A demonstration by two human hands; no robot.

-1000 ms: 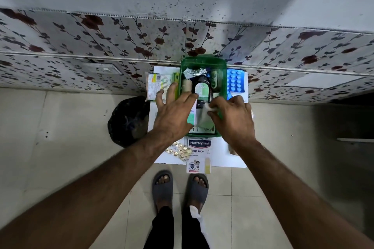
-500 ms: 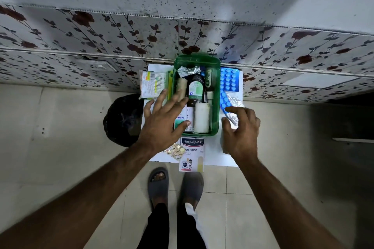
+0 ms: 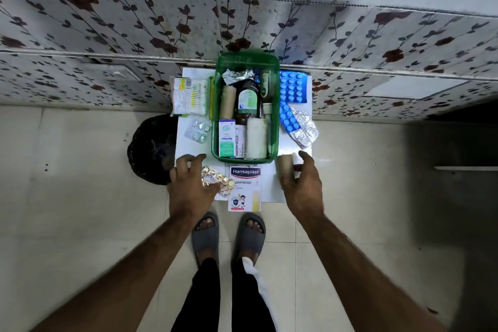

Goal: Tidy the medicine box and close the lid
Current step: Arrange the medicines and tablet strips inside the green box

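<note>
The green medicine box [image 3: 275,127] stands open on a small white table [image 3: 188,152]. It holds a dark bottle [image 3: 248,101], two bandage rolls, small cartons and a crumpled foil strip. My left hand [image 3: 188,188] is spread open at the table's front left, fingertips on a gold blister strip [image 3: 215,176]. My right hand [image 3: 303,187] is at the front right, its fingers curled around a beige bandage roll [image 3: 285,167]. A Hansaplast carton [image 3: 245,183] lies between the two hands.
Blue blister packs [image 3: 292,86] and a silver foil strip [image 3: 304,129] lie right of the box. A cotton bud pack [image 3: 188,96] and a small blister [image 3: 198,131] lie to its left. A black bin [image 3: 151,148] stands on the floor left of the table. A floral wall rises behind.
Both hands have drawn back from the box to the table's front edge. The right hand left the foil strip and closed around the beige roll. The left hand moved onto the gold strip.
</note>
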